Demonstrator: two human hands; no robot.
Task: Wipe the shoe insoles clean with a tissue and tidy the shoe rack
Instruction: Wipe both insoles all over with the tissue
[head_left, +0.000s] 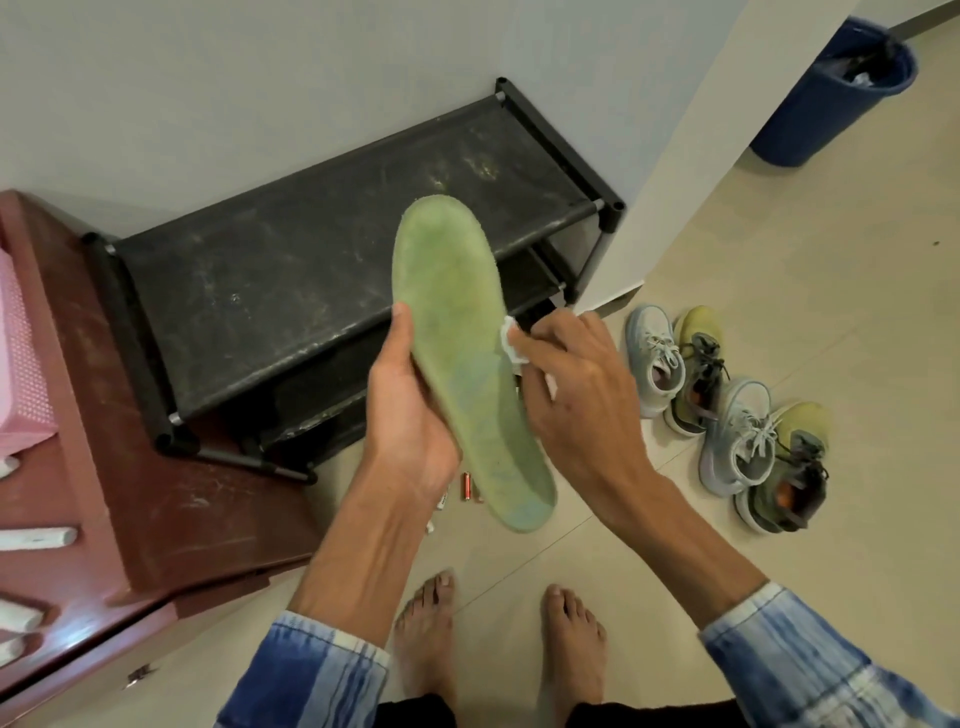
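— Where's the worn green foam insole (457, 312)?
— Over the dusty black fabric shoe rack's (332, 249) front edge. Left hand (410, 410) grips its left rim; right hand (576, 395) pinches a crumpled white tissue (511, 343) against its right edge.
— Floor room?
— Beige floor tiles (779, 249) to the right, around four lace-up sneakers (737, 431).

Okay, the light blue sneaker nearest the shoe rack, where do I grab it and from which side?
Probably the heel collar, from above. The light blue sneaker stands upright with its opening facing up and heel toward you, and a yellow-green sneaker crowds its far side, so a sideways pinch has little room.
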